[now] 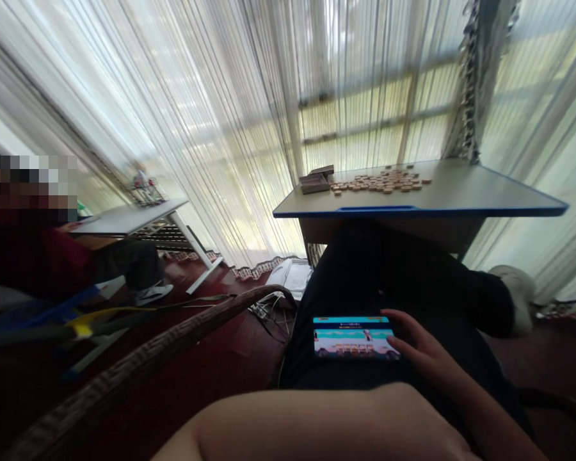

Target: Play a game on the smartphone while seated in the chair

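A phone (352, 337) with a lit game screen lies on my lap, against my dark trousers (403, 275). My right hand (420, 349) grips the phone's right edge, thumb at the screen's upper corner. A bare forearm (317, 426), which looks like my left one, crosses the bottom of the view. Its hand does not show.
A low blue-edged table (484, 192) stands over my knees, carrying several small wooden tiles (379, 182) and a dark wooden box (315, 182). A wicker chair arm (139, 365) curves at my left. Another person sits far left beside a second low table (129, 218). Sheer curtains hang behind.
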A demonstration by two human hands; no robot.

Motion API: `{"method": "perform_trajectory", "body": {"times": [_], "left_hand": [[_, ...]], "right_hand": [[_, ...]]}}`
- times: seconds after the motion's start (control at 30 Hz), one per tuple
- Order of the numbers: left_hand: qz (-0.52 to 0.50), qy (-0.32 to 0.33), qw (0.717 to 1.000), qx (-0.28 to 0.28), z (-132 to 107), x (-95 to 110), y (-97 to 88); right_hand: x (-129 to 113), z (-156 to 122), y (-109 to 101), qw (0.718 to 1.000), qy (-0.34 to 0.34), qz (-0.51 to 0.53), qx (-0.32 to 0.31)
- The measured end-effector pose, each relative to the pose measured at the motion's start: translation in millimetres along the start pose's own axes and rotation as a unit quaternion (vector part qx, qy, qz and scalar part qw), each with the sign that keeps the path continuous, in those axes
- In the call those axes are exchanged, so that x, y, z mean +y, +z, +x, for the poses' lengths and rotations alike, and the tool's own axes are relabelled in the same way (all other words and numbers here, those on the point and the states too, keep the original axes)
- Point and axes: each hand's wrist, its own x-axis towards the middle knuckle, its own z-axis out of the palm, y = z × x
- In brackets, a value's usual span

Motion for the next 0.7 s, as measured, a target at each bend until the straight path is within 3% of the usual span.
{"method": "perform_trajectory", "body": {"times": [0.1,0.17,0.23,0.27,0.4,0.43,0.5,0.6,0.7], "left_hand": [[-0.063,0.027,0.996,0.051,-24.6,-13.3,-38.0],[-0.081,-0.066,0.974,0.203,-42.1,-28.9,-49.5],[-0.082,-0.233,0.888,0.388,-58.7,-47.6,-46.5],[-0.099,-0.295,0.842,0.441,-65.5,-57.4,-40.8],[-0.208,-0.491,0.698,0.478,-77.1,-91.3,-13.1],[-0.231,-0.516,0.677,0.472,-77.0,-96.9,-8.8],[-0.254,-0.526,0.671,0.457,-75.7,-103.4,-4.7],[-0.25,-0.502,0.706,0.432,-74.8,-103.3,-5.7],[-0.27,-0.476,0.717,0.432,-75.2,-98.2,-7.7]], "right_hand": [[-4.6,-6.3,12.2,0.99,-0.034,-0.116,0.067],[-12.3,-6.7,20.7,0.978,-0.041,-0.175,0.102],[-20.6,-7.8,27.8,0.964,-0.02,-0.231,0.132],[-23.9,-8.8,30.5,0.956,-0.001,-0.256,0.142],[-27.8,-11.5,35.1,0.943,0.064,-0.3,0.131],[-26.8,-11.3,35.0,0.945,0.069,-0.296,0.119],[-24.1,-10.4,33.9,0.951,0.074,-0.28,0.111],[-22.2,-9.8,32.8,0.958,0.08,-0.244,0.129],[-24.1,-11.1,34.7,0.963,0.062,-0.216,0.149]]}}
